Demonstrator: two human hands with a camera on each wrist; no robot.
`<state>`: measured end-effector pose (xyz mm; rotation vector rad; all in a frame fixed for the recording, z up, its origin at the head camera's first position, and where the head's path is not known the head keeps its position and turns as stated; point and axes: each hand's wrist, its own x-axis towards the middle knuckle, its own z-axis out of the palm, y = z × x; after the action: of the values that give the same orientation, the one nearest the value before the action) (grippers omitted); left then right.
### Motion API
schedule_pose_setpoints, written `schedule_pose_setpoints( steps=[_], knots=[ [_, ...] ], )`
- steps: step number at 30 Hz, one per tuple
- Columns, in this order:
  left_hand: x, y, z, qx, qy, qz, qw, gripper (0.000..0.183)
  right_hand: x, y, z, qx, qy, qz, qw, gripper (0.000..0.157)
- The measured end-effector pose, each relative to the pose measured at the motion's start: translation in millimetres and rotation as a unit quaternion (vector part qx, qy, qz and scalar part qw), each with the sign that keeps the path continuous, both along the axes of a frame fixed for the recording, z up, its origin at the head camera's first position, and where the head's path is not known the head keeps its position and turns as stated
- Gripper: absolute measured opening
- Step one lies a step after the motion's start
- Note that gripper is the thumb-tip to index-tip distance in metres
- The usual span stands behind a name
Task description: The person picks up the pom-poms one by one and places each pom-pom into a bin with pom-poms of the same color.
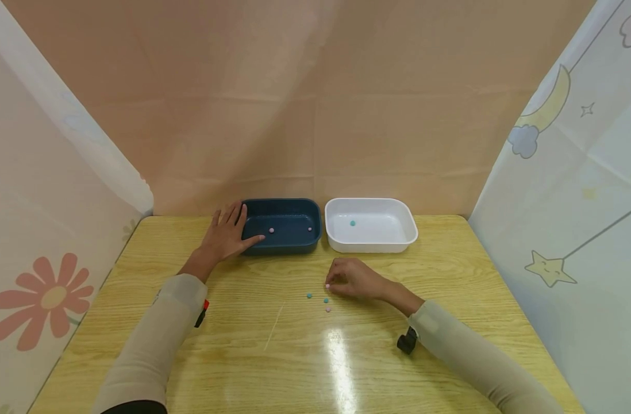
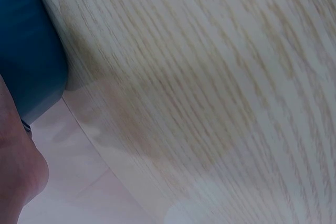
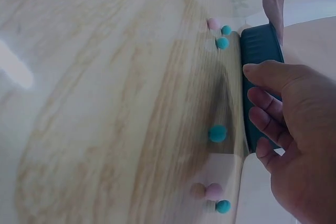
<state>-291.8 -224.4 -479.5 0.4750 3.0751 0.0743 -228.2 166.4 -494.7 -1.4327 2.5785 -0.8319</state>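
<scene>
In the head view my right hand point(image 1: 354, 279) pinches a small pink ball point(image 1: 327, 286) between thumb and fingertips, just above the table. Close by lie two teal balls, one at left point(image 1: 309, 295) and one nearer the hand point(image 1: 326, 301), with a pink ball point(image 1: 328, 310) in front. My left hand point(image 1: 226, 234) rests on the left end of a dark blue tray point(image 1: 281, 250), fingers spread and thumb over the front rim. Two pink balls point(image 1: 271, 230) lie inside. A white tray point(image 1: 371, 248) holds one teal ball point(image 1: 353, 223). The right wrist view shows no ball at the fingertips.
The trays stand side by side at the back of the wooden table point(image 1: 233, 345), before a plain brown backdrop point(image 1: 315, 115). Printed cloth walls point(image 1: 569, 201) flank both sides. Several teal and pink balls, such as this teal ball point(image 3: 217, 133), dot the tabletop in the right wrist view.
</scene>
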Motion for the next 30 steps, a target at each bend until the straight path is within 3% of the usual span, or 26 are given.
schedule_pose_setpoints(
  steps=[8, 15, 22, 30],
  knots=[
    [0.0, 0.1, 0.3, -0.007, 0.001, -0.001, 1.0000, 0.107, -4.1, -1.4, 9.7, 0.004, 0.013, -0.014, 1.000, 0.005],
    [0.5, -0.5, -0.4, -0.003, 0.003, -0.003, 1.0000, 0.107, -11.3, -4.5, 20.1, -0.023, 0.033, 0.003, 0.999, 0.004],
    [-1.7, -1.7, -2.2, -0.004, 0.000, -0.006, 1.0000, 0.108, -19.4, -4.4, 30.0, -0.022, 0.039, -0.006, 0.999, 0.005],
    [-0.7, -1.5, -0.5, -0.006, -0.002, -0.007, 1.0000, 0.107, -28.7, -7.3, 42.5, -0.053, 0.079, 0.011, 0.995, 0.006]
  ],
)
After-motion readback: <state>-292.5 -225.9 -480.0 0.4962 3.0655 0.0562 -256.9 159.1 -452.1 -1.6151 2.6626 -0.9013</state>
